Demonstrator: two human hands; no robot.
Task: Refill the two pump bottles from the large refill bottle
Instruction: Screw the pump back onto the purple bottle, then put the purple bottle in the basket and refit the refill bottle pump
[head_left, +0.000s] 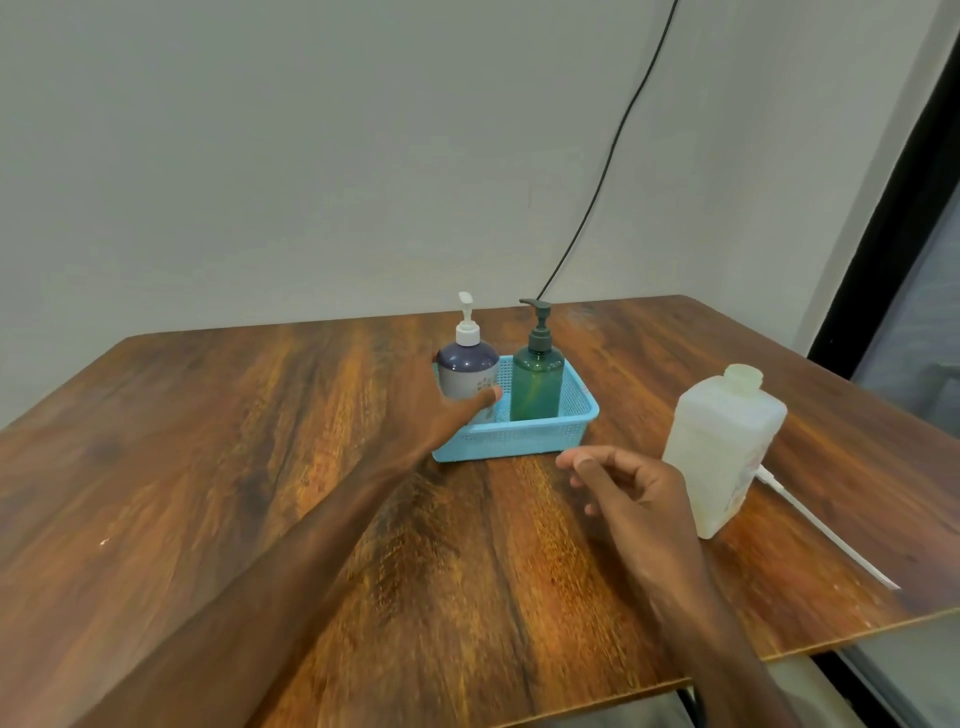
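Both bare forearms reach in over the wooden table (208, 441). Using the blue basket (524, 441) as landmark: the left hand (447, 410) lies at its left end, fingers wrapped around the purple pump bottle (467, 374), which stands in the basket's left half. Just right of it inside the basket stands the green pump bottle (537, 384), upright, pump on. In front of the basket, the right hand (634, 488) hovers loosely curled, holding nothing. Right of the basket stands the uncapped large refill bottle (722, 447), with a white tube (826, 530) behind it.
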